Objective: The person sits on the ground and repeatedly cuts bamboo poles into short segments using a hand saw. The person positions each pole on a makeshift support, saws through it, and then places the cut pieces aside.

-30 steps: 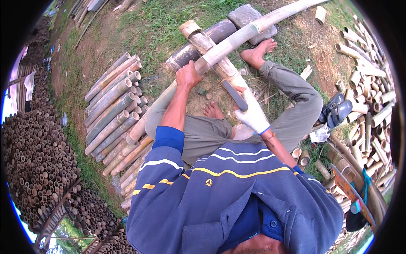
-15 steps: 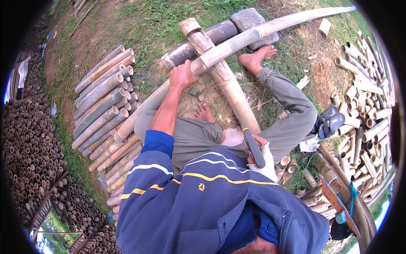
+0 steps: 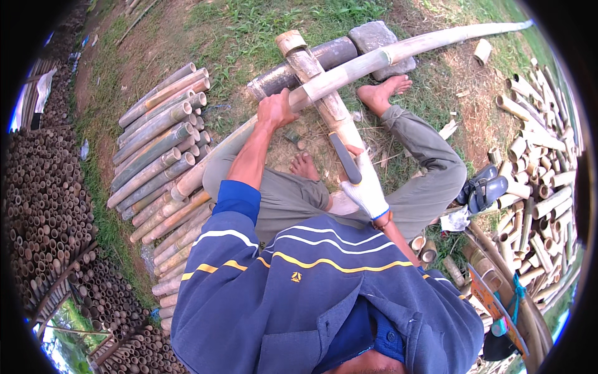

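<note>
A long bamboo pole (image 3: 349, 68) lies slantwise across a second bamboo length (image 3: 324, 103), with its near end by my left knee. My left hand (image 3: 276, 110) is closed over the pole just left of that crossing. In a white glove, my right hand (image 3: 366, 188) is closed round the dark grey handle of a hand saw (image 3: 346, 159). The handle points up toward the pole at the crossing. I can hardly make out its blade, seen nearly edge-on. A dark, thick bamboo piece (image 3: 274, 78) lies under the crossing.
A grey stone (image 3: 374, 40) sits against the dark piece. Cut bamboo lengths are stacked on the left (image 3: 156, 149), and a loose heap (image 3: 529, 143) lies on the right. Near my right knee are dark sandals (image 3: 486, 190). An orange flat tool (image 3: 495, 305) hangs at the lower right.
My right hand and the saw have moved forward, away from my body and toward the pole. My left hand keeps its hold, and the whole view has shifted slightly.
</note>
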Demonstrator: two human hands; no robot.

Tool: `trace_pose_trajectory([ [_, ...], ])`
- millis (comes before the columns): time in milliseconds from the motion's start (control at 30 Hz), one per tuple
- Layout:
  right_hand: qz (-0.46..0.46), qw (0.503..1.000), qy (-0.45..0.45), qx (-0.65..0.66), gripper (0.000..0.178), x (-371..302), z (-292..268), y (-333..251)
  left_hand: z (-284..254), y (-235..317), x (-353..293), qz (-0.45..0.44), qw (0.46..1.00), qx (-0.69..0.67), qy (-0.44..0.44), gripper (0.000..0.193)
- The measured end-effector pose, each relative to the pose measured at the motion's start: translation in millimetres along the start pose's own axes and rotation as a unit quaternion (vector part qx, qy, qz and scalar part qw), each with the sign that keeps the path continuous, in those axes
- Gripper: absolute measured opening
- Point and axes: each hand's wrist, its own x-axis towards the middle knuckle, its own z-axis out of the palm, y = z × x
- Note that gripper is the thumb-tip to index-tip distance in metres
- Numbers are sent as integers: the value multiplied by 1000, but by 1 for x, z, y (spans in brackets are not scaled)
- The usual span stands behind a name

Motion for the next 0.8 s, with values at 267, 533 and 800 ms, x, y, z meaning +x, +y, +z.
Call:
trace_pose_trajectory([
  [267, 82, 996, -25, 7, 57, -51, -36, -29, 25, 3, -18, -30, 999, 7, -25, 68],
  [533, 28, 999, -23, 27, 63, 93, 27, 17, 14, 5, -9, 15, 1000, 15, -4, 71],
  [800, 165, 982, 22, 93, 51, -146, -55, -18, 19, 2, -15, -15, 1000, -6, -16, 63],
])
